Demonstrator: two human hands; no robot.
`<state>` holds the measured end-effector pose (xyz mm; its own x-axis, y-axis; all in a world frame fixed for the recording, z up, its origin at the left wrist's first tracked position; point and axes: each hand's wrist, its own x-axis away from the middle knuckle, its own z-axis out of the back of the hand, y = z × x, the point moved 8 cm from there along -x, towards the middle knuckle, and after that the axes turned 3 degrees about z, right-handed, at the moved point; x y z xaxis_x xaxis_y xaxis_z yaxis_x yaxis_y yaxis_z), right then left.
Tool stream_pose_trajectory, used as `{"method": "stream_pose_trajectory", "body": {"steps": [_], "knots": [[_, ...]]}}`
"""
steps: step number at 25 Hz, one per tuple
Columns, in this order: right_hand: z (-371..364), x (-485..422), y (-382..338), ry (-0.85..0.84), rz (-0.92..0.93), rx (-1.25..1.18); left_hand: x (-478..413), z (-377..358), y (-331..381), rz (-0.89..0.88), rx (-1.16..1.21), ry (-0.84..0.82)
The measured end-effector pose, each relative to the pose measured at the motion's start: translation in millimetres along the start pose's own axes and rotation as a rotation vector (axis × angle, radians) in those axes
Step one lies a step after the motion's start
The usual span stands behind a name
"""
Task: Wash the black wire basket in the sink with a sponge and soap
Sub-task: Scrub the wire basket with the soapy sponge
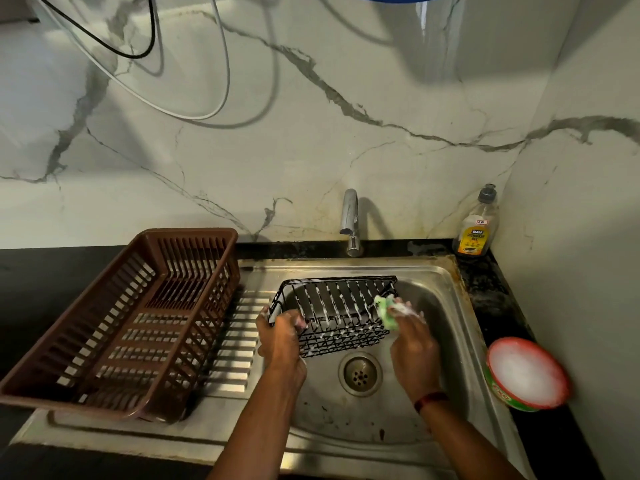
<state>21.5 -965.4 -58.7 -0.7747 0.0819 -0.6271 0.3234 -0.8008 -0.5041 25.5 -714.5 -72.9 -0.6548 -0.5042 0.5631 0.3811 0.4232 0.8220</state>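
Observation:
The black wire basket (pixel 341 315) is tilted in the steel sink (pixel 436 289), streaked with white foam along its bars. My left hand (pixel 280 337) grips its left end and holds it up off the sink floor. My right hand (pixel 412 344), foamy at the fingers, pinches a green sponge (pixel 387 311) and presses it against the basket's right end. A round tub of white dish soap (pixel 528 374) with a red rim sits on the counter to the right of the sink.
A brown plastic dish rack (pixel 131 323) stands on the sink's ribbed drainboard at the left. The tap (pixel 349 220) rises behind the basin, with no water running. A dishwash gel bottle (pixel 479 225) stands in the back right corner. The drain (pixel 360 374) lies just under the basket.

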Motion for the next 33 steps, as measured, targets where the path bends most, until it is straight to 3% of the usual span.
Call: {"method": "stream_pose_trajectory", "body": {"steps": [3,6,8,12,18,22,29,33], "knots": [[7,-13,37,-0.047,-0.461,-0.197,-1,0,2,0.016,0.001,-0.056],[-19,-6,77,-0.039,-1.024,-0.743,-6,-3,-6,0.071,0.046,-0.154],[-36,2,88,-0.075,-1.177,-0.952,0,-5,-7,0.122,0.061,-0.197],[-40,-12,90,-0.103,-1.105,-1.061,12,-4,-11,0.173,0.050,-0.235],[-28,-30,79,0.063,-1.040,-1.194,4,-5,-24,0.251,0.195,-0.243],[-25,-36,70,0.054,-1.016,-1.178,20,-11,-11,0.138,0.052,-0.220],[-23,-46,13,-0.172,-0.831,-0.987,41,-48,-7,0.013,-0.476,-0.384],[-15,-48,-11,-0.244,-0.731,-0.926,43,-54,-26,0.003,-0.594,-0.347]]}}
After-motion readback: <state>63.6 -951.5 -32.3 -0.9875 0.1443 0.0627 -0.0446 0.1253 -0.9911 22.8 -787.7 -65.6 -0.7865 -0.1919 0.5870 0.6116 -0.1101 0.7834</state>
